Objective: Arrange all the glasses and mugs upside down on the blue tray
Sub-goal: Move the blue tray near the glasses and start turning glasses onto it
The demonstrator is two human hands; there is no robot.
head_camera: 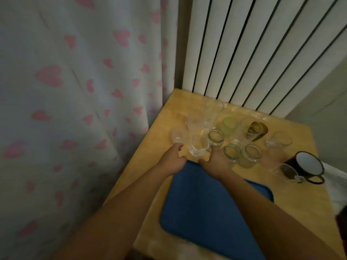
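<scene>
The blue tray (206, 212) lies on the near part of the wooden table (293, 203) with nothing on it. Beyond its far edge stand several glasses, all upright: a frosted glass (178, 136), a clear tumbler (198, 150), a small jar (216, 137), two more jars (231, 153), a tall glass (213, 113), a green glass (230, 125) and an amber glass (256, 131). A black mug (308, 166) and a clear glass mug (287, 172) stand at the right. My left hand (173, 160) reaches the frosted glass's base. My right hand (216, 164) touches under the small jar. The tumbler sits between them.
A heart-patterned curtain (75, 109) hangs close along the table's left side. A white ribbed radiator (253, 53) stands behind the table's far edge. White cloth (336, 184) lies past the right edge, near the mugs.
</scene>
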